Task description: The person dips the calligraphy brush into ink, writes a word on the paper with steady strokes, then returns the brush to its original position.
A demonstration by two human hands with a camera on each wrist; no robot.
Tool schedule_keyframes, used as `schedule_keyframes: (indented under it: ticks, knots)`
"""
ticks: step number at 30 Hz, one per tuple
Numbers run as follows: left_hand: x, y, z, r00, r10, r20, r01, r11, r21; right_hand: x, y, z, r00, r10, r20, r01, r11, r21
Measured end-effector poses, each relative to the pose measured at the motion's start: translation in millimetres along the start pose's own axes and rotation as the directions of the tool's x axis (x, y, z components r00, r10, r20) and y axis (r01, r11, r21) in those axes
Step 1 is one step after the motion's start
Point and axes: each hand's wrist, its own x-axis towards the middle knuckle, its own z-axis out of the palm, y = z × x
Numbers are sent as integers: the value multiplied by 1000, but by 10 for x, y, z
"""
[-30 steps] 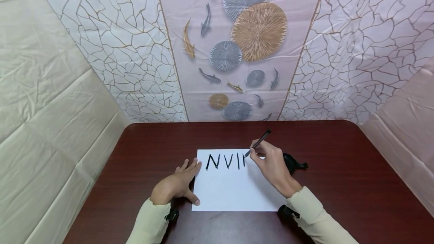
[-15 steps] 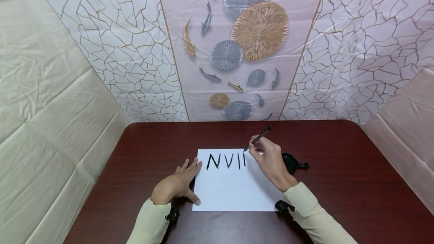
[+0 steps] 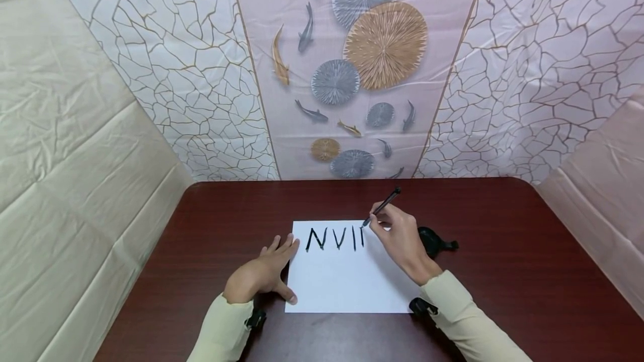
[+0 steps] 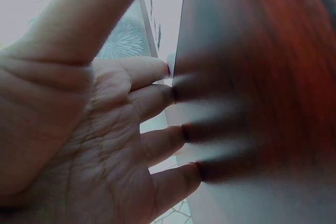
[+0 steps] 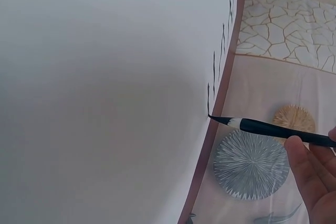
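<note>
A white sheet of paper (image 3: pixel 347 284) lies on the table, bearing black strokes that read like N, V and two uprights (image 3: pixel 336 239). My right hand (image 3: pixel 405 244) pinches a dark ink brush (image 3: pixel 384 204) near its lower part. In the right wrist view, the tip of the brush (image 5: pixel 268 128) touches the paper (image 5: pixel 105 103) at the end of the last stroke. My left hand (image 3: pixel 263 274) rests at the sheet's left edge with fingers and thumb spread. The left wrist view shows that hand's (image 4: pixel 105 129) straight fingers, fingertips touching down.
A black rounded object with a narrow end (image 3: pixel 436 242) sits right of my right hand, partly hidden by it. The dark red-brown table (image 3: pixel 508 261) meets a patterned cloth backdrop (image 3: pixel 352 71) at its far edge. Pale cloth hangs at both sides.
From partway along the last upright, the brush went up to its top, then shifted slightly right and down, leaving a small mark there. My left hand stays put.
</note>
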Motion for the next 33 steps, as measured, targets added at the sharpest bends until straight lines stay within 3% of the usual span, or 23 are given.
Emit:
schedule_keyframes:
  ticks: [33]
  knots:
    - [5,-5,-2,1000,11,5,-11,1000,-2,-94,31,-186,999,17,-28,-22,983,-181]
